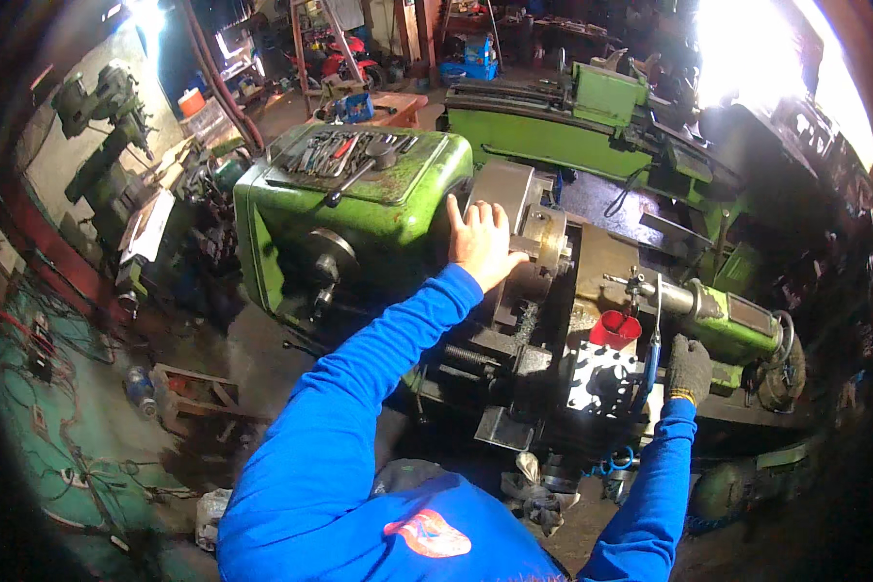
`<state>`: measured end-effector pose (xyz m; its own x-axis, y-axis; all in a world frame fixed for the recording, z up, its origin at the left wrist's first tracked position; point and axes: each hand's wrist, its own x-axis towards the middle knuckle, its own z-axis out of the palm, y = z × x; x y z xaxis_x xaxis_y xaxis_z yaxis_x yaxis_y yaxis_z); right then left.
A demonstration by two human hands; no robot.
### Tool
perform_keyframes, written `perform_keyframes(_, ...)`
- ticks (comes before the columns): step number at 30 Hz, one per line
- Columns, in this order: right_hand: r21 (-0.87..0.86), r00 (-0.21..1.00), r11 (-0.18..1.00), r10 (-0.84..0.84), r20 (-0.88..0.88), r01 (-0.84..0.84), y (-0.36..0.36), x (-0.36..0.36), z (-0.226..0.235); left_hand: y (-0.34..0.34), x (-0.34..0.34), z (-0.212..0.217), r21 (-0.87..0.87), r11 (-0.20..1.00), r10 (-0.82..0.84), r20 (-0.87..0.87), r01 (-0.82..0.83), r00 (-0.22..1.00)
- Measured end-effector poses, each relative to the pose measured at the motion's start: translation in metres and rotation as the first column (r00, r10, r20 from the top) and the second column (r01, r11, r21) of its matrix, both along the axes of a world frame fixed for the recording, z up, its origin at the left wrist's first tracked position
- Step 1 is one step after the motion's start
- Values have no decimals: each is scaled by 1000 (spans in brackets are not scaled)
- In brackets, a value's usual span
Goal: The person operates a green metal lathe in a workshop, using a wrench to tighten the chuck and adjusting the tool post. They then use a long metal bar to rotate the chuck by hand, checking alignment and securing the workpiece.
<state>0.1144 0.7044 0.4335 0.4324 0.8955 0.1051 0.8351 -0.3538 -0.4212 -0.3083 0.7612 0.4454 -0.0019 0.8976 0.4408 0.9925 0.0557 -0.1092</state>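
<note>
My bare left hand (483,242) is stretched over the grey guard (502,189) beside the chuck (549,241) of a green lathe, its fingers apart. Whether it presses on the metal I cannot tell. My right hand (689,370), in a dark knit glove, is curled near the green tailstock (739,325). What it holds, if anything, is hidden. Just left of it stands a blue-handled tool (653,367). A red cup (615,330) sits on the carriage, behind a pale plate full of holes (592,381).
Wrenches and other hand tools lie on the headstock (398,184). A second green lathe (543,136) stands behind, and a drilling machine (107,126) at the left. Cables (78,456) trail over the green surface at lower left. A wooden frame (196,390) is on the floor.
</note>
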Motion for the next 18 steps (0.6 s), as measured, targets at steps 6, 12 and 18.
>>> perform_keyframes(6, 13, 993, 995, -104, 57, 104, 3, 0, -7, -22, -107, 35, 302, 951, 0, 196, -61, 981)
perform_keyframes(12, 34, 992, 999, 18, 125, -23, 7, -10, -8, -40, -275, 48, 39, 896, 434, 134, -442, 891)
perform_keyframes(18, -9, 989, 989, -149, 7, 149, -2, -16, 11, -10, -254, 23, 13, 869, 484, 184, -495, 855)
